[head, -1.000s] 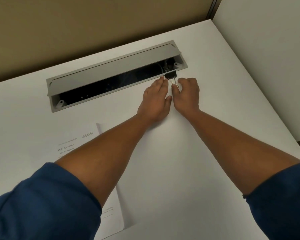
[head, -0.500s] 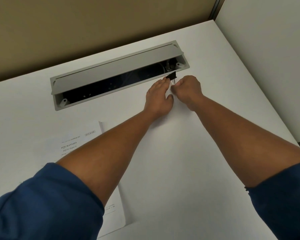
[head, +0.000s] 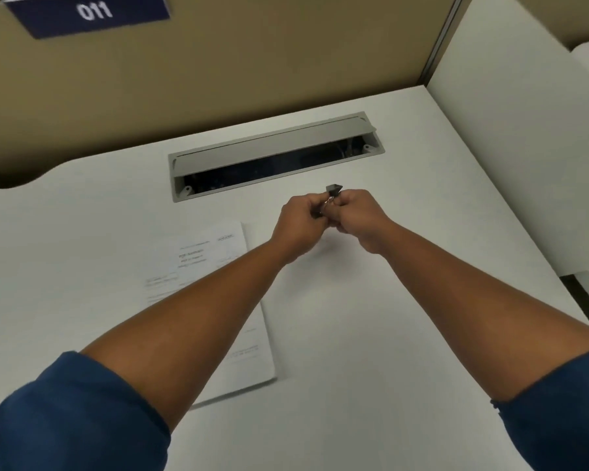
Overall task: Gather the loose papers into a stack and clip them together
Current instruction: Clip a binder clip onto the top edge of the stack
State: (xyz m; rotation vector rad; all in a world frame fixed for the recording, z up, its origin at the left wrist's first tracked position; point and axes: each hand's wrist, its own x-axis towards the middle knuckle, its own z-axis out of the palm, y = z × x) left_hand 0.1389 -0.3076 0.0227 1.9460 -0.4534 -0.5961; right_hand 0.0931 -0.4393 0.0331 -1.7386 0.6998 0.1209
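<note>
A black binder clip (head: 333,190) with silver wire handles is pinched between both hands above the desk. My left hand (head: 301,222) and my right hand (head: 361,215) are fisted together around its handles. Below the hands lies a blank white sheet (head: 337,321), hard to tell from the white desk. A printed sheet (head: 215,266) lies to its left, partly under my left forearm and partly under the blank sheet's edge.
A grey cable tray (head: 272,154) with its lid raised is set into the white desk (head: 82,249) just beyond the hands. Beige partition behind, white partition (head: 524,137) on the right. A blue sign reading 011 (head: 89,11) hangs top left.
Both hands have lifted off the paper and pulled back from the cable tray, closing around the clip's handles. The clip has come up with them. The view has tilted upward.
</note>
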